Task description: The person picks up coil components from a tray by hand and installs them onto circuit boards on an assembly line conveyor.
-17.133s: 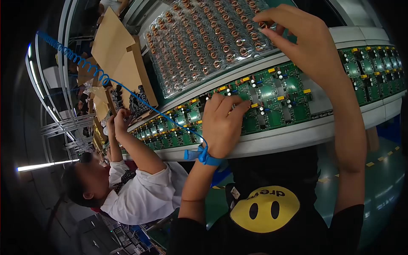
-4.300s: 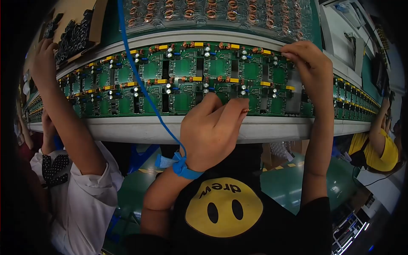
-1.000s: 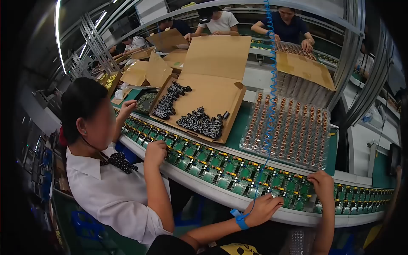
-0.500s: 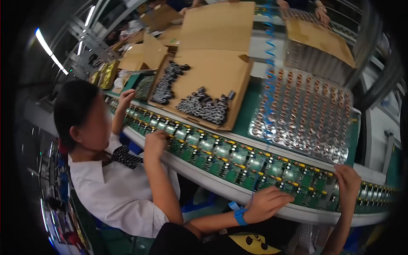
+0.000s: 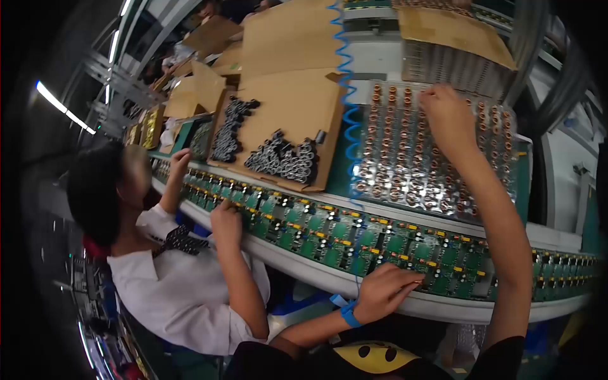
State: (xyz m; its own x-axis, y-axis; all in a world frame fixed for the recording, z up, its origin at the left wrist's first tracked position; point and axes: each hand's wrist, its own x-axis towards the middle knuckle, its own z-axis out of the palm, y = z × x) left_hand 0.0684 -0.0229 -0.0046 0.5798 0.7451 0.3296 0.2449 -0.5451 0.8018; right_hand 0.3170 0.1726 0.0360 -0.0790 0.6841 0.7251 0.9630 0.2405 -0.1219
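My left hand (image 5: 386, 293), with a blue wrist strap (image 5: 348, 313), is over the near edge of the line of green circuit boards (image 5: 335, 253). Its thumb and fingers are pinched around a small copper-coloured part, mostly hidden. My right hand (image 5: 448, 120) reaches across to the far rows of a clear plastic tray (image 5: 437, 212) holding copper coils (image 5: 392, 96). Its fingers are curled together at the coils; what lies between the fingertips is hidden. The boards carry yellow and black parts.
An open cardboard box (image 5: 291, 95) with black cylindrical parts (image 5: 285, 158) stands left of the tray. A coiled blue cord (image 5: 347, 95) hangs between them. Behind the tray is a carton of stacked trays (image 5: 456, 63). A co-worker (image 5: 183, 297) works on the left, both hands at the boards.
My right hand has moved from the boards at the right, up and left, to the coil tray. My left hand stays pinched at the near edge. The view has shifted slightly.
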